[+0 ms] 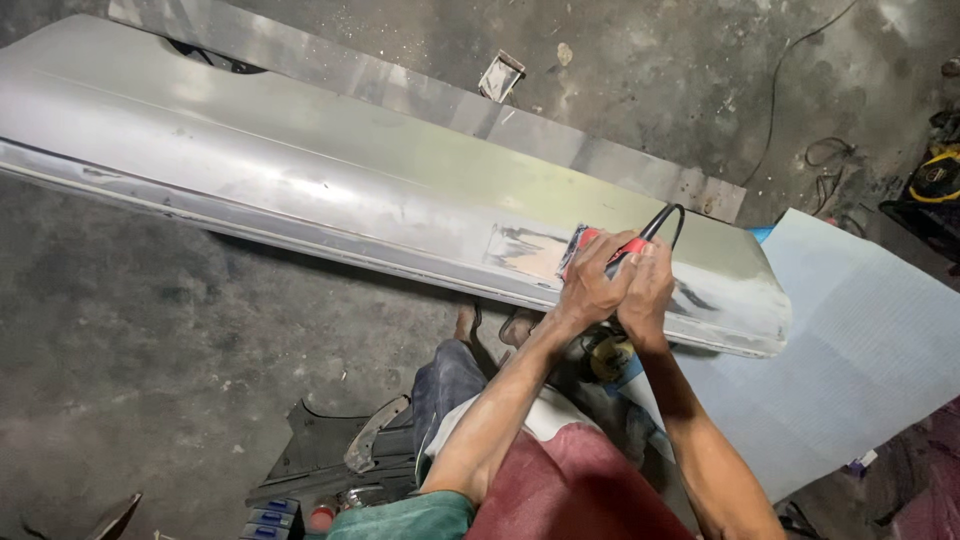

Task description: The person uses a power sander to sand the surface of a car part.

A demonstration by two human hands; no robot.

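Observation:
A long grey car body panel (330, 185) lies across the concrete floor. Near its right end a sanded patch (525, 250) shows bare, streaked metal. My left hand (590, 285) and my right hand (648, 290) are both closed on a red and black power sander (600, 245), pressed on the panel beside that patch. A black cord (665, 218) loops up from the tool's rear. My fingers hide most of the tool's body.
A second grey strip (560, 140) lies behind the panel. A pale corrugated sheet (860, 350) covers the floor at right. Dark parts and small cans (320, 470) sit at bottom left. Cables (830, 165) and a yellow and black tool (935, 180) are at far right.

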